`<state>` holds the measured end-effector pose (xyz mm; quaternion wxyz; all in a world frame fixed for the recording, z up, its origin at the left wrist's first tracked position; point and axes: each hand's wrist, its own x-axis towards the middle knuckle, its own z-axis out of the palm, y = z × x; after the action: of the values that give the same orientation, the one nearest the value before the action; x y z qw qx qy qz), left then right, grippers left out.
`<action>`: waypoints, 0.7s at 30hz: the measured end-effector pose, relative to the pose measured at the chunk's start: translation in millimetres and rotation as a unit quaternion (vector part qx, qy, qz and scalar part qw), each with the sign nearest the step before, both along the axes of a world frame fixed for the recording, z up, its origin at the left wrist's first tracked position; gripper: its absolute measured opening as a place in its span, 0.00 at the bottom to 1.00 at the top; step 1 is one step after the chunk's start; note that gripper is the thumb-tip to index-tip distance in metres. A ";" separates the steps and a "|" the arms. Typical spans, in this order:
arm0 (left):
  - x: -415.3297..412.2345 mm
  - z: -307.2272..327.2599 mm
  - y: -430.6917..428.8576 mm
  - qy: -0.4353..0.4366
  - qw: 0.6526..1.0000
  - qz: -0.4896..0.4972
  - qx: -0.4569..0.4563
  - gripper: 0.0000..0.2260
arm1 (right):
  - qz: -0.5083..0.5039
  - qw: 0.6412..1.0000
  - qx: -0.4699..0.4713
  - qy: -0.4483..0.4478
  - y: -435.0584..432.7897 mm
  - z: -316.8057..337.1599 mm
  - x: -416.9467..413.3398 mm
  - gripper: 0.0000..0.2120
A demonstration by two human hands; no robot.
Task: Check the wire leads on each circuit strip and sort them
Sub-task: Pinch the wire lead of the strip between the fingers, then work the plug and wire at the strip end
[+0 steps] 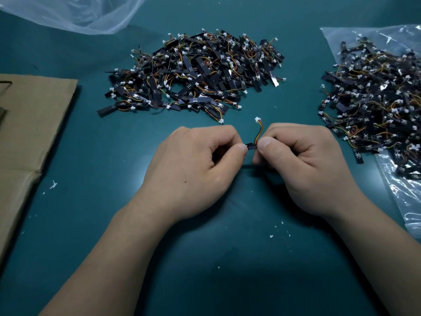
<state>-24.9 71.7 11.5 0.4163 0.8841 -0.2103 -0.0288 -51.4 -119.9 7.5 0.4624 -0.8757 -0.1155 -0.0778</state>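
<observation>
An electronics assembly workbench: heaped circuit strips (193, 71) on a teal mat (205, 258) among plastic bags (405, 195)

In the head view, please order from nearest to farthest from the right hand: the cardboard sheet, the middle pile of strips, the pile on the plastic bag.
1. The pile on the plastic bag, just right of the right hand, which pinches a circuit strip.
2. The middle pile, ahead and to the left.
3. The cardboard sheet, far left, beyond the left hand.
</observation>
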 end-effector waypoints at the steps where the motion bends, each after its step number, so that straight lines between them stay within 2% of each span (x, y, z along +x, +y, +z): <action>1: -0.1 -0.1 -0.4 -0.001 1.000 0.003 0.001 0.10 | -0.001 1.000 0.000 0.000 -0.2 0.2 0.0 0.15; 21: 0.5 -1.1 -0.2 -0.010 1.000 0.005 -0.002 0.10 | -0.010 1.000 -0.008 0.006 1.2 0.4 0.6 0.15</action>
<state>-24.4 71.5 10.4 0.4159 0.8846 -0.2101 -0.0176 -50.8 -118.7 7.9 0.4550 -0.8811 -0.1048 -0.0760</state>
